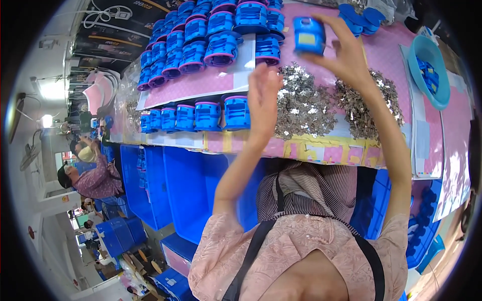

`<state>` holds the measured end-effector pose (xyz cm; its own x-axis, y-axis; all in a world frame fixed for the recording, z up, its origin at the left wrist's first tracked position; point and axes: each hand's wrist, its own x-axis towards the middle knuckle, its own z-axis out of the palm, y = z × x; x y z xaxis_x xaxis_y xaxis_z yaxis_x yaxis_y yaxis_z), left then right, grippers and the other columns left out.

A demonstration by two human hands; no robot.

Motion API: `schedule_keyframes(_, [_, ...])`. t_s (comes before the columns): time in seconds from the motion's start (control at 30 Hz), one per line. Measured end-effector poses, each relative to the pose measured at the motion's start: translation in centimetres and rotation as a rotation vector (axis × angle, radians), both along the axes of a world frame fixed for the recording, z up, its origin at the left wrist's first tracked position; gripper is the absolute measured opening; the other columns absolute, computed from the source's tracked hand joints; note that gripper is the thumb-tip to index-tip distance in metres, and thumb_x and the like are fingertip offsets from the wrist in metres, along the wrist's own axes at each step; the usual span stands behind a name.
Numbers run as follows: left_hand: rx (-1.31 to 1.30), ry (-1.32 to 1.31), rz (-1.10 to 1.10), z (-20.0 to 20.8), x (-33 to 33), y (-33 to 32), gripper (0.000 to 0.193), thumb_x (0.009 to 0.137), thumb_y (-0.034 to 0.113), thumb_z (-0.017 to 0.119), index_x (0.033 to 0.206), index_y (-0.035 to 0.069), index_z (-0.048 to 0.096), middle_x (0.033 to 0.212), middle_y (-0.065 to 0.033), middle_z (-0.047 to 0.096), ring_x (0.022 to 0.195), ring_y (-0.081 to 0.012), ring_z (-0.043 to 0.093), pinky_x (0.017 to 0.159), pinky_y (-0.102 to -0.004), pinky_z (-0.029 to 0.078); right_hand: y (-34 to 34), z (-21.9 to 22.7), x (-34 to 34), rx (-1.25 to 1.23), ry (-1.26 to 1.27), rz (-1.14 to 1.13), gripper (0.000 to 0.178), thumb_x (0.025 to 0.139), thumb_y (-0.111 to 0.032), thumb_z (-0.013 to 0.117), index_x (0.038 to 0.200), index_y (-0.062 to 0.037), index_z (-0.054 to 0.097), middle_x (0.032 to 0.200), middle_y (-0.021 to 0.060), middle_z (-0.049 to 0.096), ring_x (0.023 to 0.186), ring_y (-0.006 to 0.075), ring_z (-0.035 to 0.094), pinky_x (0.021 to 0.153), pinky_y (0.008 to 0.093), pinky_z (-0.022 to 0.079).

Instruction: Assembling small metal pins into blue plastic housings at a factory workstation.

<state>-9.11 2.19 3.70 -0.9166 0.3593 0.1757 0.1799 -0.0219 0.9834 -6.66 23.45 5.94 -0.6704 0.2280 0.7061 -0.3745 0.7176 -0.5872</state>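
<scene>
Over the far middle of the table, my right hand (pixel 346 56) grips a blue plastic housing (pixel 309 36) between thumb and fingers, with a pale yellowish patch on its near side. My left hand (pixel 264 95) is raised beside the stacked housings, its fingers stretched up and slightly blurred, holding nothing that I can see. Between and below my hands lie two heaps of small metal pieces, a larger heap (pixel 304 108) and a smaller, darker heap (pixel 362 113) partly behind my right forearm. Rows of blue housings with pink rims (pixel 193 52) stand stacked at the far left.
A lower row of blue housings (pixel 186 117) stands near the table edge (pixel 226 143). Round blue parts (pixel 362 19) lie at the back. A turquoise basin (pixel 442 93) holds blue pieces at right. Large blue bins (pixel 188 190) stand below the table. Another person (pixel 98 178) works farther left.
</scene>
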Motion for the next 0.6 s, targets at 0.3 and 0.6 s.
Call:
schedule_keyframes(0.3, [0.355, -0.838, -0.266, -1.7, 3.9, -0.8, 0.063, 0.095, 0.056, 0.055, 0.126, 0.001, 0.053, 0.112, -0.0123, 0.065, 0.097, -0.0205, 0.067, 0.084, -0.0358, 0.057, -7.0, -4.7, 11.6, -0.786, -0.269, 0.136, 0.042, 0.082, -0.026, 0.077, 0.114, -0.0029, 0.062, 0.099, -0.0008, 0.061, 0.055, 0.0008, 0.035, 0.05, 0.02, 0.026])
schedule_keyframes(0.6, [0.086, -0.602, -0.23, -1.2, 5.8, -0.9, 0.047, 0.096, 0.048, 0.059, 0.11, 0.003, 0.06, 0.093, -0.0039, 0.063, 0.077, -0.0086, 0.062, 0.065, -0.0236, 0.052, -7.2, -3.0, 14.8, -0.528, -0.653, 0.288, 0.038, 0.088, -0.022, 0.068, 0.061, 0.0012, 0.054, 0.055, 0.0002, 0.042, 0.054, 0.0076, 0.039, 0.049, 0.0296, 0.03])
